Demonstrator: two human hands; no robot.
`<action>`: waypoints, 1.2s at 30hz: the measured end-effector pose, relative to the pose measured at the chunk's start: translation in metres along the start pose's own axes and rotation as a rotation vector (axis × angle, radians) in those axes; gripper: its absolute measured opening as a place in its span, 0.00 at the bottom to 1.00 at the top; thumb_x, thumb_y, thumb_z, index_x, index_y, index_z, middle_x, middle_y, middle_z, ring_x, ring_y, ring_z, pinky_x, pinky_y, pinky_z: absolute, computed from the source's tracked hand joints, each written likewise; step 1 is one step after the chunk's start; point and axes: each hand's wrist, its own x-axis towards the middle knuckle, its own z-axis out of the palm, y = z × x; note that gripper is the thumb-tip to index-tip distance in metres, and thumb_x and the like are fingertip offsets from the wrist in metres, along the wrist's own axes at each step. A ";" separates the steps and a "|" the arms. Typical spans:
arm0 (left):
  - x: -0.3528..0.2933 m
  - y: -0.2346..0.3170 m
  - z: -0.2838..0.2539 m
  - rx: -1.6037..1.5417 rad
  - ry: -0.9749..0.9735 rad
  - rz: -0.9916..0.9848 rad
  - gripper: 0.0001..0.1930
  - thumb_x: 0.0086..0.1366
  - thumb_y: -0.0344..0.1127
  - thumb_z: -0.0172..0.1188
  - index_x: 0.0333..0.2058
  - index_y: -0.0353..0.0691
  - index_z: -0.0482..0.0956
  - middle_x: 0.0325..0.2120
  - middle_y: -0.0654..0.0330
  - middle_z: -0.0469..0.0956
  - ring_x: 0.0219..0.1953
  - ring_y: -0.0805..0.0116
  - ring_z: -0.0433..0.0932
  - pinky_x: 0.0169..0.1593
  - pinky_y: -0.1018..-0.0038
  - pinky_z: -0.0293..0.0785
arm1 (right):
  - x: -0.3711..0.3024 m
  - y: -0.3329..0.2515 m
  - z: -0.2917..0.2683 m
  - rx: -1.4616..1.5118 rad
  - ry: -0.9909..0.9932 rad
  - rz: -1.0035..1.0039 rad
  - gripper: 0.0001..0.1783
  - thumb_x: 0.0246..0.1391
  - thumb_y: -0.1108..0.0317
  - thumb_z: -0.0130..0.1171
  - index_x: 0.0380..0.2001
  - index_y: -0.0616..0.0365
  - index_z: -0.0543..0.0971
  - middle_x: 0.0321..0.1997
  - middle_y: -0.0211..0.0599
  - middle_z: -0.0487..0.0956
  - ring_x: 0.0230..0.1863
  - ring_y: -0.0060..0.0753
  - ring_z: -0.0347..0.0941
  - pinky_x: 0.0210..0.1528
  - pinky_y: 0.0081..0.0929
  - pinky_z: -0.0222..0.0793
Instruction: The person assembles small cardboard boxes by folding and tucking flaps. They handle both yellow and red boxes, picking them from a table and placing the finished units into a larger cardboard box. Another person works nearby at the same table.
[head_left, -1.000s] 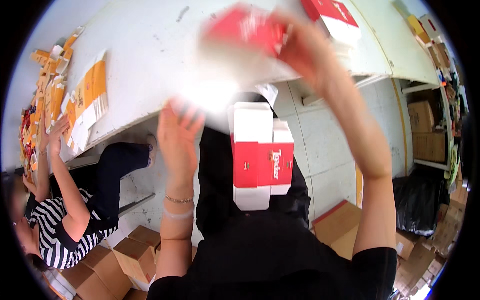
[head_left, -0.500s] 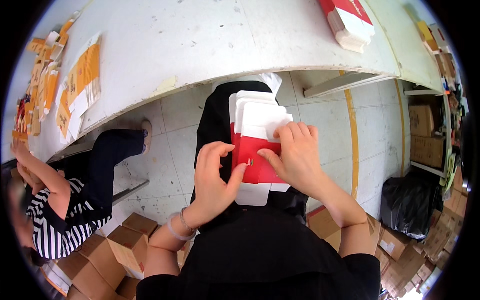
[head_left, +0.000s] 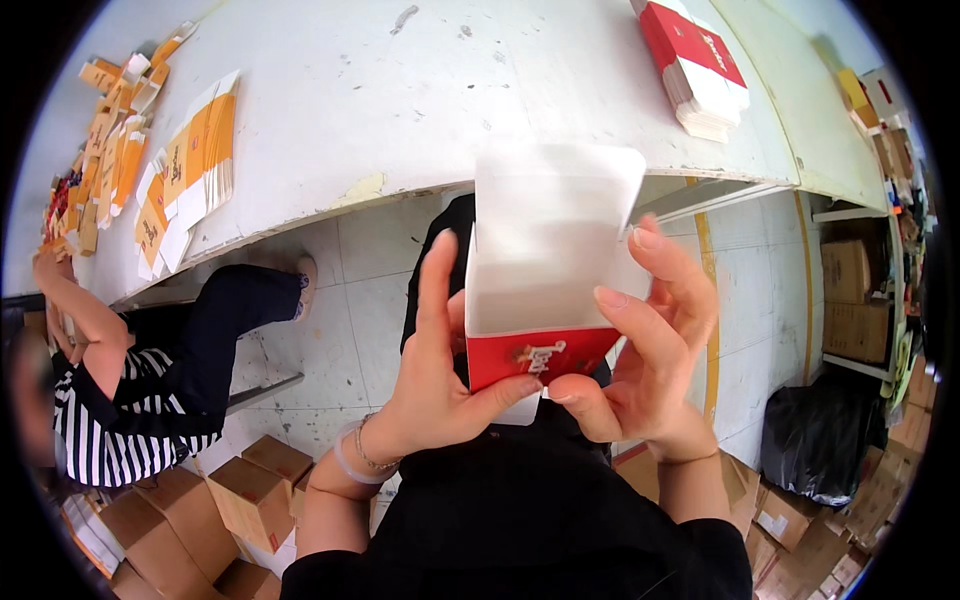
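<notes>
A red and white folding carton [head_left: 545,355] is up in front of my lap, opened into a box shape with its white inside showing and a white flap standing at the far end. My left hand [head_left: 430,375] grips its left side, thumb along the red front panel and fingers behind the left wall. By the right wall, my right hand [head_left: 655,345] has its fingers curled and apart, the fingertips close to the carton; whether they touch it I cannot tell. Under the carton a bit of white card [head_left: 520,412] shows on my lap, mostly hidden.
On the white table [head_left: 400,100], a stack of flat red and white cartons [head_left: 695,65] lies at far right, orange and white cartons [head_left: 190,160] at left. A person in stripes [head_left: 120,410] sits at left. Cardboard boxes [head_left: 250,495] and a black bag [head_left: 815,430] surround me.
The red carton has been lifted off the flat pile on my lap and opened from flat into a box. Both hands have shifted to its sides.
</notes>
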 end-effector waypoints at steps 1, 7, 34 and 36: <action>0.001 -0.002 -0.001 0.020 -0.010 0.033 0.43 0.55 0.29 0.67 0.64 0.35 0.49 0.50 0.48 0.73 0.51 0.61 0.76 0.51 0.69 0.73 | -0.009 0.006 0.002 0.045 -0.031 -0.004 0.33 0.50 0.49 0.64 0.52 0.59 0.68 0.50 0.50 0.72 0.55 0.51 0.67 0.65 0.57 0.52; -0.001 -0.020 -0.004 0.160 -0.041 0.102 0.34 0.56 0.32 0.69 0.57 0.39 0.59 0.41 0.53 0.76 0.41 0.67 0.79 0.43 0.72 0.76 | -0.026 0.009 0.020 0.150 -0.007 0.138 0.20 0.45 0.74 0.64 0.44 0.63 0.73 0.33 0.40 0.78 0.32 0.37 0.74 0.56 0.50 0.60; 0.005 -0.012 -0.027 0.214 0.017 -0.011 0.40 0.53 0.37 0.71 0.61 0.34 0.61 0.46 0.52 0.76 0.43 0.65 0.79 0.44 0.72 0.77 | -0.010 0.017 0.005 0.542 -0.410 0.405 0.23 0.56 0.77 0.56 0.57 0.60 0.72 0.61 0.49 0.70 0.59 0.47 0.68 0.57 0.34 0.66; 0.005 -0.018 -0.025 0.219 0.053 0.006 0.40 0.53 0.35 0.71 0.61 0.35 0.61 0.45 0.53 0.75 0.42 0.67 0.79 0.43 0.74 0.77 | -0.010 0.016 0.007 0.494 -0.460 0.343 0.26 0.56 0.77 0.54 0.59 0.60 0.68 0.64 0.46 0.67 0.63 0.50 0.63 0.60 0.37 0.63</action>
